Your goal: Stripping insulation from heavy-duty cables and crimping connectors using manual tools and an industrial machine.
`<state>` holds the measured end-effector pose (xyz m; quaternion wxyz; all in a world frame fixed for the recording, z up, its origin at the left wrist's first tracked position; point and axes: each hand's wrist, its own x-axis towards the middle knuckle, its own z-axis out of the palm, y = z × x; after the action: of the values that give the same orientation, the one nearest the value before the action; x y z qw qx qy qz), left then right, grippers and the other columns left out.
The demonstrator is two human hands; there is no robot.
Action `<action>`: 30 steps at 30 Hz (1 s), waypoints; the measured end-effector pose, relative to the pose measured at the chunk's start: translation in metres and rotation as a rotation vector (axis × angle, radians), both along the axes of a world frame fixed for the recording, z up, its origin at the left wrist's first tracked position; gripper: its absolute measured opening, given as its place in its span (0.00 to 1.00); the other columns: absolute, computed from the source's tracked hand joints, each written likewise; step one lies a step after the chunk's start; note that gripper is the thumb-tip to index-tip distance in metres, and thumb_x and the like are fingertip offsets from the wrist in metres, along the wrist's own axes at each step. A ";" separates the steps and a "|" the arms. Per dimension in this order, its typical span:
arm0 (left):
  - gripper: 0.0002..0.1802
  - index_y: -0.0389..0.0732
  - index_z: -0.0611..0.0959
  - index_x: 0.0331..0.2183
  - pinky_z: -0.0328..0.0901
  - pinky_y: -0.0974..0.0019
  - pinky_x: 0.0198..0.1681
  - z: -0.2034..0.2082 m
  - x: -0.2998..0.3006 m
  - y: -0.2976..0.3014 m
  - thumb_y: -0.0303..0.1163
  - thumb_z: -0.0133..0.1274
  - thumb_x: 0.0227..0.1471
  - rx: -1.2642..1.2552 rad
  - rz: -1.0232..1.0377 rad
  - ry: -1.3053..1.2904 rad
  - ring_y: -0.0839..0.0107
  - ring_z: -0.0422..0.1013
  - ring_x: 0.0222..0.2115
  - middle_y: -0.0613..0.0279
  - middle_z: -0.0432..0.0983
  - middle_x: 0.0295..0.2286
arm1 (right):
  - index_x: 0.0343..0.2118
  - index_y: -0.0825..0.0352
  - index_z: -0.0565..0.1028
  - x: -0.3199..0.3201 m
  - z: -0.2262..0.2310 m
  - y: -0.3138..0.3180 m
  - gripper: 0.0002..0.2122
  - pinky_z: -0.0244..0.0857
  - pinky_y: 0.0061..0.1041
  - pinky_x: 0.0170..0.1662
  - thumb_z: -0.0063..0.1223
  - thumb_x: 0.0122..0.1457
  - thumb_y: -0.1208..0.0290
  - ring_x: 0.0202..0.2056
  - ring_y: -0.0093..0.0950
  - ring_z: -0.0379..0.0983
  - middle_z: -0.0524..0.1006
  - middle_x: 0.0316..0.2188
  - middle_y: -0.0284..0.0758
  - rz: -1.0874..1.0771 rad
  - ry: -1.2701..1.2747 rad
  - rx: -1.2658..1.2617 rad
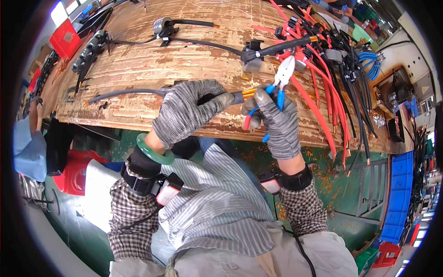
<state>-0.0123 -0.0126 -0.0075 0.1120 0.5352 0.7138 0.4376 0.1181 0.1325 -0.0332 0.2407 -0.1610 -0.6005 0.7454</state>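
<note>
1. Here at the centre, the left hand, in a grey knitted glove, has its grip clamped on a dark cable, thumb pressed along it near the stripped end.
2. Out of that end come bright copper strands, pointing right, straight at the right hand.
3. And the right hand, gloved to match, has its grip closed around blue-handled pliers, head up; its thumb sits right by the strands, though whether it pinches them I cannot tell.
4. Left of the gloves, a grey cable length lies across the worn wooden tabletop.
5. Just above the pliers, a black cable assembly with a metal-coloured ring part beneath.
6. Upper right of the frame: a tangle of red cables and black ones, ends hanging over the edge.
7. Far right, blue bins; upper left, a red bin.
</note>
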 end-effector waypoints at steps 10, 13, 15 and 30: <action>0.11 0.34 0.80 0.26 0.57 0.74 0.23 -0.001 0.005 0.003 0.34 0.55 0.47 -0.117 0.174 -0.195 0.82 0.59 0.19 0.67 0.70 0.16 | 0.35 0.66 0.72 0.017 -0.028 -0.007 0.09 0.66 0.23 0.36 0.54 0.52 0.71 0.29 0.24 0.72 0.76 0.28 0.35 -0.318 0.107 0.726; 0.12 0.33 0.79 0.25 0.57 0.72 0.23 -0.001 0.007 0.002 0.34 0.55 0.48 -0.014 0.152 -0.308 0.81 0.59 0.19 0.67 0.68 0.16 | 0.38 0.67 0.70 0.027 -0.014 0.006 0.12 0.65 0.29 0.38 0.53 0.52 0.69 0.31 0.33 0.72 0.74 0.30 0.40 -0.282 -0.077 0.361; 0.12 0.33 0.78 0.24 0.56 0.72 0.23 -0.002 0.007 -0.001 0.33 0.53 0.49 -0.004 0.129 -0.209 0.80 0.59 0.19 0.66 0.67 0.15 | 0.39 0.69 0.70 0.029 -0.025 0.024 0.13 0.64 0.34 0.39 0.51 0.52 0.69 0.33 0.39 0.70 0.72 0.32 0.44 -0.469 -0.286 1.104; 0.13 0.32 0.78 0.28 0.56 0.71 0.24 -0.006 0.007 -0.006 0.34 0.51 0.51 0.034 0.078 -0.272 0.78 0.59 0.20 0.65 0.65 0.16 | 0.51 0.71 0.60 0.000 -0.029 0.017 0.25 0.60 0.38 0.48 0.51 0.51 0.69 0.45 0.45 0.63 0.66 0.43 0.51 -0.073 -0.070 1.432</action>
<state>-0.0057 -0.0188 -0.0133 0.1816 0.4448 0.7046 0.5223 0.1183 0.1500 -0.0618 0.2926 -0.0076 -0.9437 0.1543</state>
